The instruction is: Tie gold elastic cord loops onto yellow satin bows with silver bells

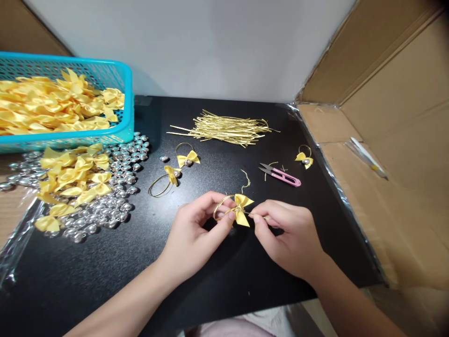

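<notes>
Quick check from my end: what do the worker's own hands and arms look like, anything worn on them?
Left hand and right hand: both bare, no gloves. No watch, bracelet or ring shows. Both forearms are uncovered, with no sleeves in view.

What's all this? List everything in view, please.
Basket: one, turquoise, back left
Beads: many, silver, near the basket
Bows: many, yellow, in basket, atop beads
Ties: one bundle, gold, back middle
Looped bow pieces: three, yellow-gold, two left, one right
Snips: one, pink, right
Scraps: few, gold, near snips
Cardboard: several panels, brown, both sides
Pen-like tool: one, white, on the right cardboard
Wall: one, pale, back
Table: one, black, below
Plastic film: some, clear, table edges
Held bow: one, yellow, front middle
Left hand: one, bare, front middle
Right hand: one, bare, front right
</notes>
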The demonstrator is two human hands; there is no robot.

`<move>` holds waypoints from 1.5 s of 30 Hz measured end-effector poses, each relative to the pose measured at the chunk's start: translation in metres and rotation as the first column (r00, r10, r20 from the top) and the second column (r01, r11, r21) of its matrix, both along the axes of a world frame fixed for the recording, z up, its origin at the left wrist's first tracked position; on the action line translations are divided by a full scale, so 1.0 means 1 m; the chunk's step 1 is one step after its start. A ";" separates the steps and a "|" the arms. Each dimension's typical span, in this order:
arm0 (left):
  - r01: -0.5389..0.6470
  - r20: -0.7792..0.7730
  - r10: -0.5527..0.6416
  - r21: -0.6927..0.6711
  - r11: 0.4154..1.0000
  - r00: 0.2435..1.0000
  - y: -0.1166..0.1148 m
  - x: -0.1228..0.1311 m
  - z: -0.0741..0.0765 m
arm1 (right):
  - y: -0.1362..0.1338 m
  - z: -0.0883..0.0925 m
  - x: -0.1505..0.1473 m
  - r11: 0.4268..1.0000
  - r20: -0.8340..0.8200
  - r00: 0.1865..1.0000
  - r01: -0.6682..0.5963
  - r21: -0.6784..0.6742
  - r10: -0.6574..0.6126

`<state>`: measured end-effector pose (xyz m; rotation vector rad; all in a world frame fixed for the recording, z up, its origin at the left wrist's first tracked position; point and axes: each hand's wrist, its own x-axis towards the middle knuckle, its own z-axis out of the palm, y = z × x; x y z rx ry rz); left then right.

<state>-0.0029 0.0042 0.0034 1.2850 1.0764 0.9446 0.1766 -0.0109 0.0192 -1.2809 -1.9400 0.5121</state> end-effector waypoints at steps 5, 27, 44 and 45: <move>-0.013 -0.014 0.013 -0.003 1.000 1.000 -0.001 -0.001 -0.002 | 0.000 0.002 0.002 1.000 -0.011 1.000 0.014 0.021 -0.013; 0.200 -0.141 -0.185 0.101 0.975 0.973 -0.004 -0.002 -0.001 | 0.003 -0.018 0.004 0.974 -0.367 0.930 -0.067 -0.216 -0.017; 0.174 -0.091 -0.157 0.235 0.956 0.983 -0.003 -0.003 -0.003 | 0.004 -0.020 0.007 0.972 -0.500 0.864 -0.057 -0.228 -0.066; 0.157 -0.094 -0.137 0.253 0.955 0.986 -0.003 -0.003 -0.004 | 0.004 -0.021 0.007 0.972 -0.505 0.861 -0.056 -0.226 -0.068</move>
